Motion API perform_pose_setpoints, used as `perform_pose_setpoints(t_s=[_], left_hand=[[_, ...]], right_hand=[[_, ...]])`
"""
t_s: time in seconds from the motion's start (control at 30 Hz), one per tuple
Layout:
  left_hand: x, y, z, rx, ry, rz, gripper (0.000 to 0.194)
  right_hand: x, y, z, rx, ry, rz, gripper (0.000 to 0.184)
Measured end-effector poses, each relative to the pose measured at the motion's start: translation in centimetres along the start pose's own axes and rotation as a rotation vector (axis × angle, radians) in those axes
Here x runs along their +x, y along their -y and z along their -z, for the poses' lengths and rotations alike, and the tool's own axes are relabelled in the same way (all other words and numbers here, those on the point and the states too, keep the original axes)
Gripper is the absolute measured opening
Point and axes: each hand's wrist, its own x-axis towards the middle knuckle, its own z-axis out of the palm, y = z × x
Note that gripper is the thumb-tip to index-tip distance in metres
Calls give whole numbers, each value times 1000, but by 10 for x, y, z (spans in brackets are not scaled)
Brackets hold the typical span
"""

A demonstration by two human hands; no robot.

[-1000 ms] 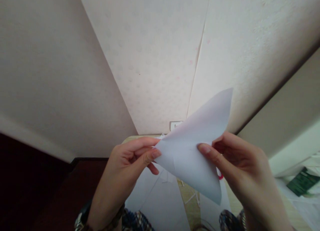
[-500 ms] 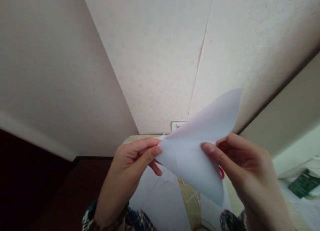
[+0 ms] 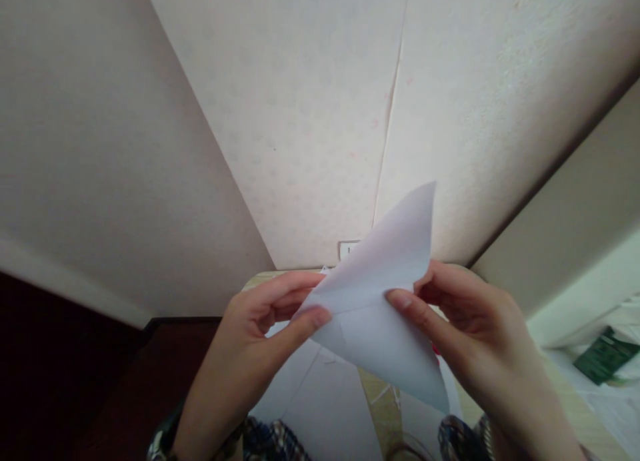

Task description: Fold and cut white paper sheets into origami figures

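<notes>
White paper, curled to a narrow point on the left and flaring on the right, is held up in front of the person, above the table. Left hand grips the narrow end, thumb on the near face and fingers partly hidden behind; right hand pinches the flared side between thumb and fingers. Below lie white sheets and thin white strips, with a wall plate beyond
</notes>
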Motion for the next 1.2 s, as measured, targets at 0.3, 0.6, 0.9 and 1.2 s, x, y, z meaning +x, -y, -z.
perform_pose_setpoints(t_s=[0.3, 0.6, 0.9, 1.2], left_hand=[[2, 0, -1, 51, -11, 14, 7], [3, 0, -5, 101, 26, -23, 17], [1, -2, -18, 61, -74, 45, 14], [-2, 6, -17, 37, -208, 9, 22]], right_hand=[[1, 2, -2, -114, 85, 87, 20], [1, 5, -5, -159, 166, 127, 22], [3, 4, -8, -111, 183, 32, 20], [2, 9, -10, -89, 154, 9, 21]])
